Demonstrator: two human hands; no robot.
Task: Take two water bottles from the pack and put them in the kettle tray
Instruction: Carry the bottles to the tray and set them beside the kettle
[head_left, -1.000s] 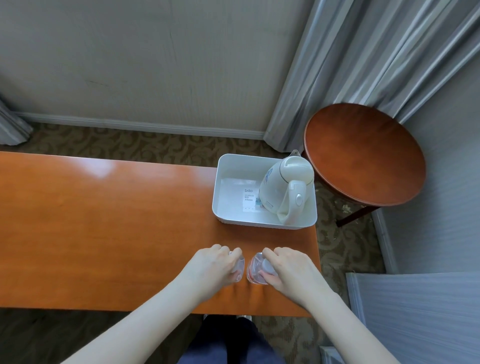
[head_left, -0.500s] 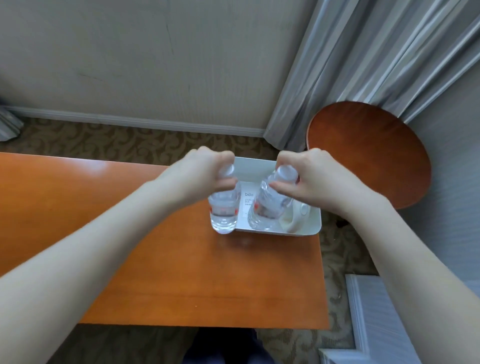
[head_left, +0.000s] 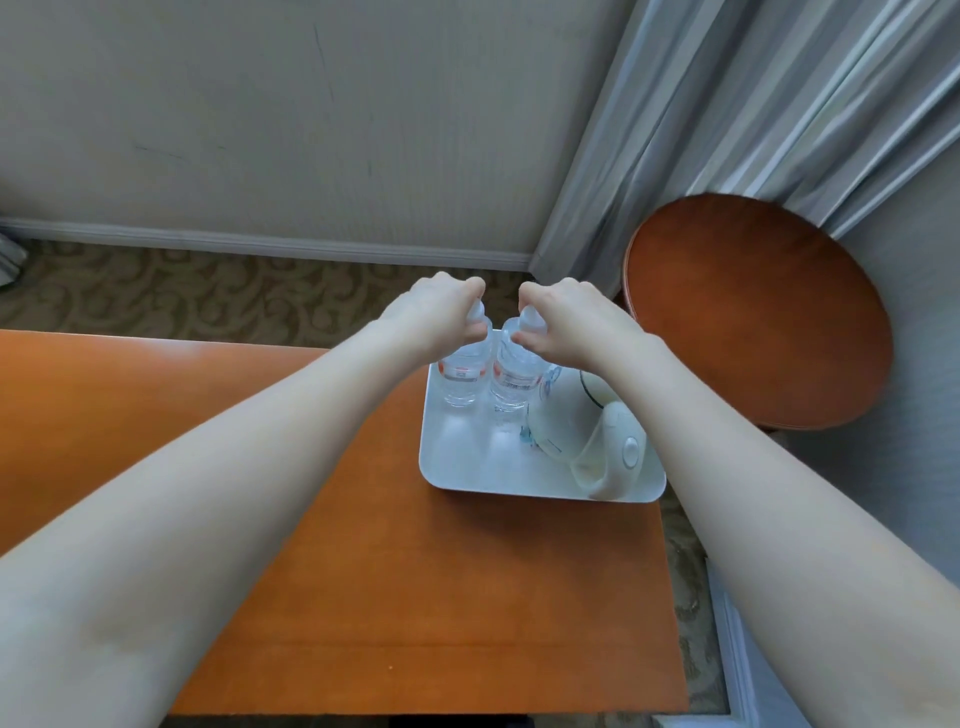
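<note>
Fingertips of the left hand (head_left: 439, 317) pinch the cap end of the left water bottle (head_left: 461, 375), and the fingertips of the right hand (head_left: 566, 322) pinch the cap end of the right water bottle (head_left: 511, 376) in the same way, each hand curled down over its bottle from above. Both clear bottles hang upright below the fingers, side by side and nearly touching, over the far left part of the white kettle tray (head_left: 467, 470); whether their bases already rest on the tray floor cannot be told from this view. Just to the right of the right-hand bottle, under the right wrist, sits the white electric kettle (head_left: 587, 431), its handle pointing toward the near edge of the tray. The tray stands at the right end of the orange-brown wooden table (head_left: 415, 597). As a judgement, the placing step is almost done, and the risk lies in the release: a pinch on the caps alone gives little control over tilt, so letting go before the bases are flat could tip one bottle into the other or against the kettle. The right wrist also passes close over the kettle, so a careless pull back could knock it.
</note>
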